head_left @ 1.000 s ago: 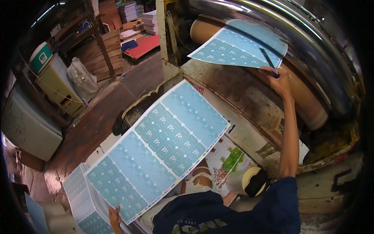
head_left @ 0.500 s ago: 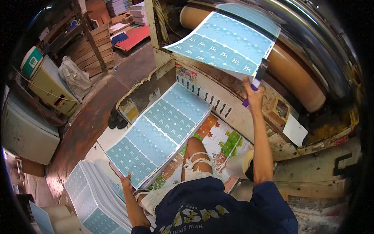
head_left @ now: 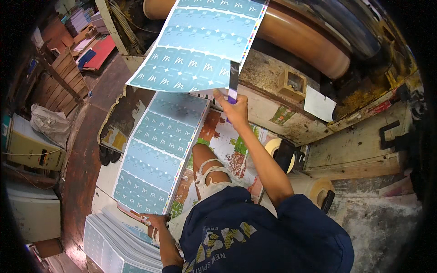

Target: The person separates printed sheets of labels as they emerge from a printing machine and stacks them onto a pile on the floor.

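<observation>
Head view shows two hands at work, each gripping one printed teal sheet. The right hand is raised on an outstretched arm, fingers closed on the lower edge of the upper sheet together with a thin dark strip that stands upright just above the knuckles. That sheet fans up and away from the hand, toward the brown roller of the machine behind it. The left hand is low, near the person's body, pinching the near corner of the lower sheet. This second sheet stretches away from the hand, slanting up to the right until its far edge lies just under the first sheet. Beside the left hand, to its left and touching the sheet's near end, sits one stack of similar printed sheets. Under the lower sheet lies a colourful printed cover on the surface. Two tape rolls show to the right of the arm: one pale roll close to the forearm, one larger roll further right.
</observation>
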